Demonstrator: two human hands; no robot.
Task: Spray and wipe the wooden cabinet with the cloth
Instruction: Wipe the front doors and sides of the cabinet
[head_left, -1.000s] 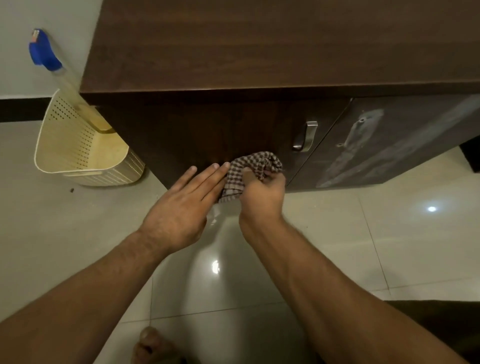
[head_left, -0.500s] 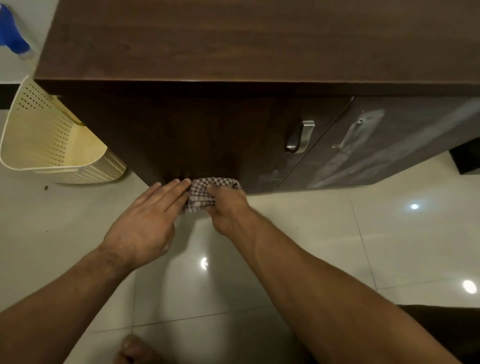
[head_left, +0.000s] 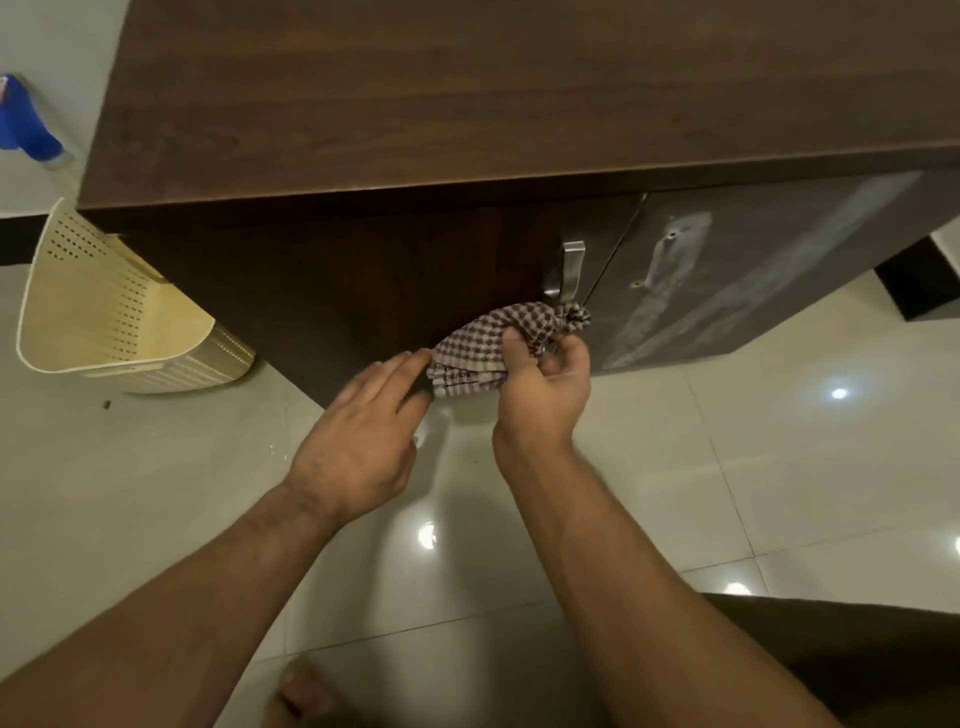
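In the head view, the checked cloth (head_left: 480, 340) is now sitting higher and further right than half a second ago. Then it was pressing at the bottom edge of the left door (head_left: 363, 280); now it is lying just beneath the metal handle (head_left: 567, 270), close to the gap between the doors. The right hand (head_left: 540, 379) has turned palm-up and is gripping the cloth in a bunch, fingers and thumb curling round it. The left hand (head_left: 363, 431) is staying open, its straight fingers reaching so that the tips are touching the cloth's left edge, low against the door.

I am reading this as one stroke ending and the cloth being regathered or refolded, with wiping of the left door's lower part well under way and the rest of the front probably still waiting.

The wooden cabinet (head_left: 467, 93) is standing on the pale tiled floor (head_left: 779, 467). Its dark brown grain is showing evenly across the top and looking matte. The right door (head_left: 753, 270) is showing long pale streaks; whether they are spray residue or reflection I cannot tell. The blue-headed spray bottle (head_left: 26, 127) is showing at the left edge, well apart from both hands, above a cream perforated basket (head_left: 104, 306) that is leaning beside the cabinet's left side.
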